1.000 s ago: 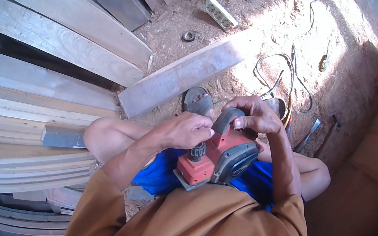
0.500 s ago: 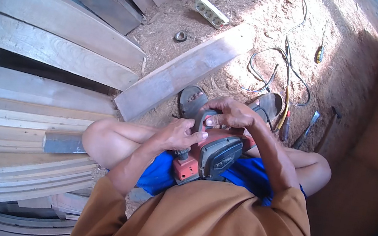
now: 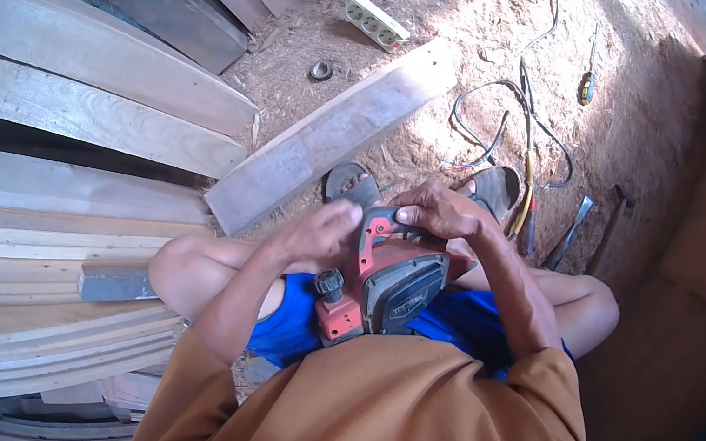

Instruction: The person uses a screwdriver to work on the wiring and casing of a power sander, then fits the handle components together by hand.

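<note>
A red and black electric hand planer (image 3: 402, 291) rests in my lap against the blue shorts, with its dark depth knob (image 3: 328, 284) toward the left. My right hand (image 3: 440, 209) is closed on the end of the planer's handle, thumb lying along it. Just left of that handle is my left hand (image 3: 313, 234), its fingers bent and smeared by motion. Whether its fingertips touch the handle or hold anything, I cannot make out.
A thick plank (image 3: 319, 144) lies diagonally beyond my feet. Stacked boards (image 3: 98, 114) fill the left side. On the shavings-covered ground are a power strip (image 3: 376, 21), a tape roll (image 3: 321, 70), tangled cable (image 3: 527, 91), a chisel (image 3: 570, 232) and a hammer (image 3: 614, 224).
My left hand has moved off the planer's body, left and upward, uncovering the knob and front of the handle. My right hand still holds the handle, and the view has shifted slightly.
</note>
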Tool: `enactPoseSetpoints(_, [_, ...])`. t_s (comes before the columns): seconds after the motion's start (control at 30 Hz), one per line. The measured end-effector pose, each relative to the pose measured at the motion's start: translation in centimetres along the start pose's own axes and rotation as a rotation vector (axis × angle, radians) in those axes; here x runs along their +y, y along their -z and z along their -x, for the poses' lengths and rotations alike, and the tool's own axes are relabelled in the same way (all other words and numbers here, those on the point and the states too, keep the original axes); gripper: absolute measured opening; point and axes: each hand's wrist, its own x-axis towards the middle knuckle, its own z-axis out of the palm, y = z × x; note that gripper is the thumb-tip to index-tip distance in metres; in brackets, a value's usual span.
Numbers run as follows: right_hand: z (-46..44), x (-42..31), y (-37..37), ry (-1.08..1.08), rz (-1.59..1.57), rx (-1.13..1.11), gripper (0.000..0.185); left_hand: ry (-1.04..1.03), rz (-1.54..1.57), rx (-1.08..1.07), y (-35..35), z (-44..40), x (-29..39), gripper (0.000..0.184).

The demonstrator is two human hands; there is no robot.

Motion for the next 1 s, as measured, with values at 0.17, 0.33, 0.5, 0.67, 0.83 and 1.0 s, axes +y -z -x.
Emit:
enactPoseSetpoints(0.17, [0.0,1.3,0.0,0.008,0.028,0.003,0.045,-0.082,-0.268,-0.017,-1.7,0.8,4.5,0.067])
enactPoseSetpoints(0.33, [1.7,-0.4,0.5,0.04,0.064,0.223,0.04,-0.041,-0.122,0.0,-2.0,0.2,2.8,0.061])
enactPoseSetpoints(0.5, [9.0,-0.8,3.1,-0.337,0.225,0.57,0.038,-0.056,-0.102,0.005,-2.2,0.5,3.4,0.056])
enactPoseSetpoints(0.67, [11.1,6.4,-1.2,-0.198,-0.136,0.326,0.049,-0.016,-0.093,-0.076,-1.9,-0.1,3.0,0.048])
enactPoseSetpoints(0.83, [9.1,6.8,-3.4,-0.215,-0.673,0.301,0.038,-0.037,-0.098,-0.072,-1.8,-0.1,2.5,0.052])
enactPoseSetpoints(1.0, [9.5,6.1,-3.8,-0.204,-0.344,0.458,0.028,-0.205,-0.026,0.05,-3.2,-0.7,2.0,0.049])
